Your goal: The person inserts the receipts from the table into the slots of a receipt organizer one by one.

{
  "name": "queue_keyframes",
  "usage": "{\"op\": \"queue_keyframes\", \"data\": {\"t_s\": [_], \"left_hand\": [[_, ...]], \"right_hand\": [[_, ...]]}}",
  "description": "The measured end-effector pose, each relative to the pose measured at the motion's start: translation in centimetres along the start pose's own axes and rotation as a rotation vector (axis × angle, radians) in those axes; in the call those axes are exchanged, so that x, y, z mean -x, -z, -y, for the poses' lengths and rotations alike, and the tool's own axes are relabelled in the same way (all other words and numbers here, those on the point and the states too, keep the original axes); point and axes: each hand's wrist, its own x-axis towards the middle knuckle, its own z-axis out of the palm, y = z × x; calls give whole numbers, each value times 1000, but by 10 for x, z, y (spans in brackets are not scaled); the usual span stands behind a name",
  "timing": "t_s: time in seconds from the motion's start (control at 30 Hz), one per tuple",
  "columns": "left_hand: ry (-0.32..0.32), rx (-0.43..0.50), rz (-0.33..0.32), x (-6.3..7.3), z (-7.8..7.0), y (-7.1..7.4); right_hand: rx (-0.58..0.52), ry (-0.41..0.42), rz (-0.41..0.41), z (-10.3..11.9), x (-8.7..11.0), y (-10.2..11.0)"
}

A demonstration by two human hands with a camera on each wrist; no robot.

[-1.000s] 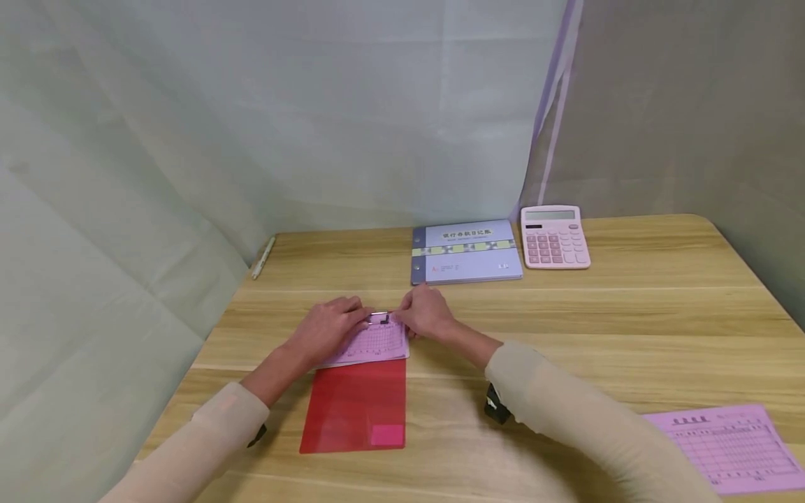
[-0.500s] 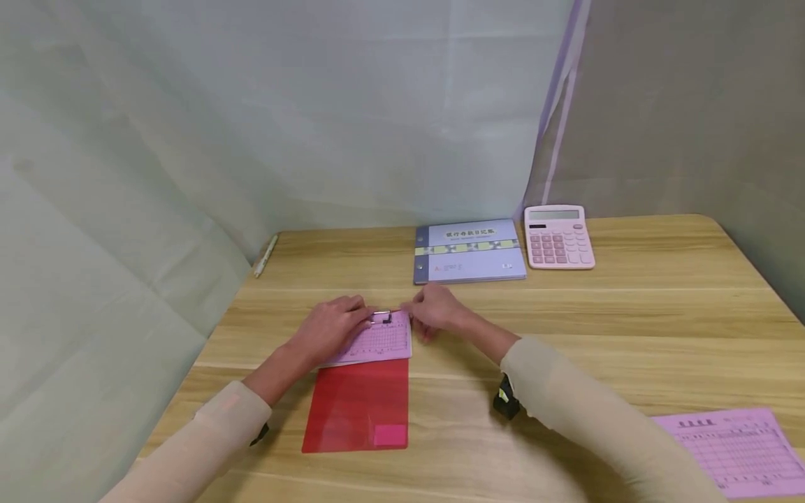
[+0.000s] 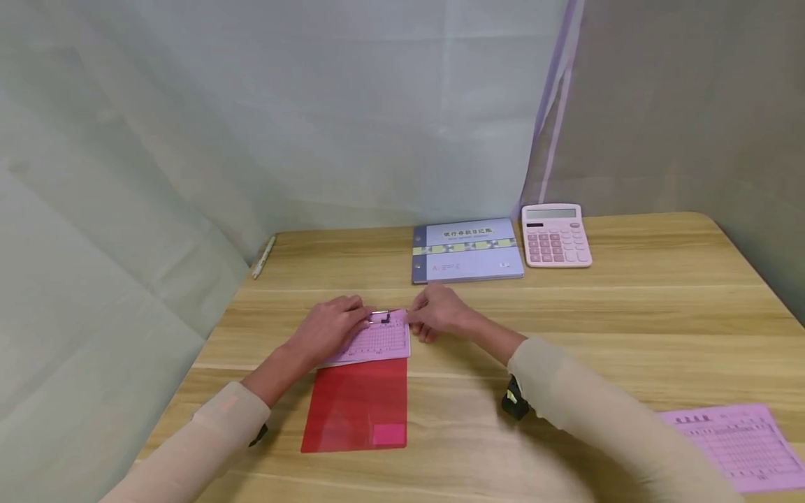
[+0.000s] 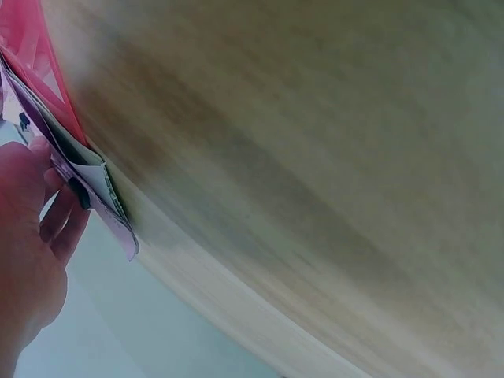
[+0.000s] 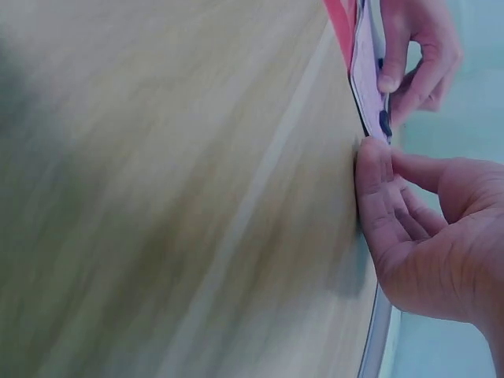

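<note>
A red translucent clip folder (image 3: 358, 405) lies on the table, with pink printed forms (image 3: 385, 341) across its upper part. Along their top edge sits a metal wire clip (image 3: 379, 317) with black parts. My left hand (image 3: 330, 327) grips at this clip, thumb on the form side; in the left wrist view, its fingers (image 4: 69, 224) bend at the forms' edge. At the forms' top right corner, my right hand (image 3: 438, 311) pinches the edge between thumb and fingers (image 5: 376, 189). The left part of the forms is hidden beneath the left hand.
A blue ledger book (image 3: 468, 251) and a pink calculator (image 3: 556, 236) lie at the table's back edge. A white pen (image 3: 264, 257) lies at the back left. Another pink form (image 3: 736, 447) is at the front right, partly covered by the right sleeve.
My right hand has shifted slightly right, from beside the clip to the forms' top right corner, and its forearm has swung outward. The left hand keeps its place at the clip.
</note>
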Motion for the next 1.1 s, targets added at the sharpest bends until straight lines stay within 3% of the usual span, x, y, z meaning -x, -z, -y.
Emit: {"op": "queue_keyframes", "data": {"t_s": [0.23,0.43,0.63,0.87,1.1], "left_hand": [[-2,2,-2,-1,0,0],[-6,5,-7,-3,1,-1],[-25,14,-20,-6,0,-3],[-21,28,-20,0,3,-3],[1,17,2,4,3,-2]], "right_hand": [[-88,122,48,-12,8,30],[-14,198,31,-27,31,60],[9,222,32,-50,70,98],[8,232,139,-77,119,146],[74,252,215,-112,183,193]]}}
